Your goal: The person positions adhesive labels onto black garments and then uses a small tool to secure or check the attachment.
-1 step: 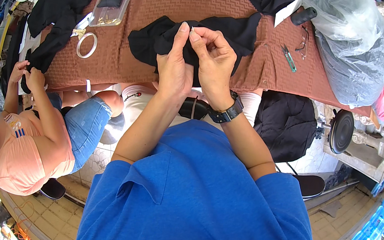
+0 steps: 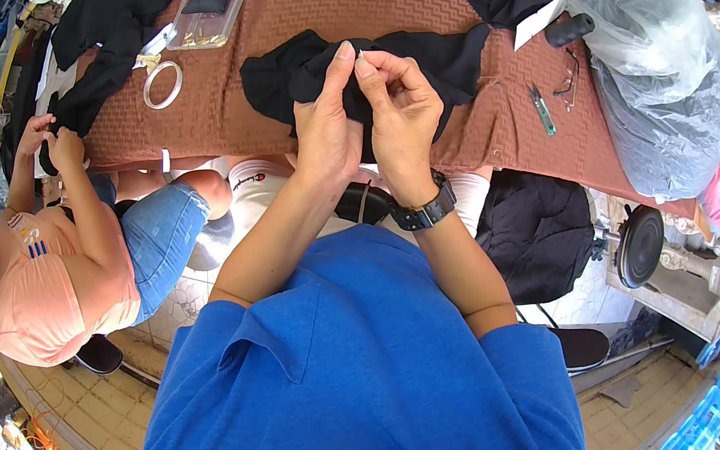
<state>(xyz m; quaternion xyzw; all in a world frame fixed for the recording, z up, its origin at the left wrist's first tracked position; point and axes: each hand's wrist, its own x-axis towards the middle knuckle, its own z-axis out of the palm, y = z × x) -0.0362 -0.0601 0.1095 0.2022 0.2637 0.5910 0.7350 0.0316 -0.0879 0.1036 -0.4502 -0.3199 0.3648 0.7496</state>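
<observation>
A black garment (image 2: pixel 275 75) lies bunched on the brown cloth in front of me. My left hand (image 2: pixel 328 126) grips a fold of it, thumb upright along the fabric and the other fingers mostly hidden. Close beside it, my right hand (image 2: pixel 400 123) is closed in a pinch, thumb against forefinger. A tiny pale tip shows at that pinch, too small to name. The two thumbs are slightly apart, and the wrists are near each other over the table's front edge.
On the brown-covered table (image 2: pixel 236 116) are a clear plastic box (image 2: pixel 229 11), a white ring (image 2: pixel 174 87), green thread snips (image 2: pixel 543 113), eyeglasses (image 2: pixel 572 84) and a black spool (image 2: pixel 570 30). Bulky plastic bags (image 2: pixel 662 103) stand right. A co-worker (image 2: pixel 68 282) sits left, handling black cloth.
</observation>
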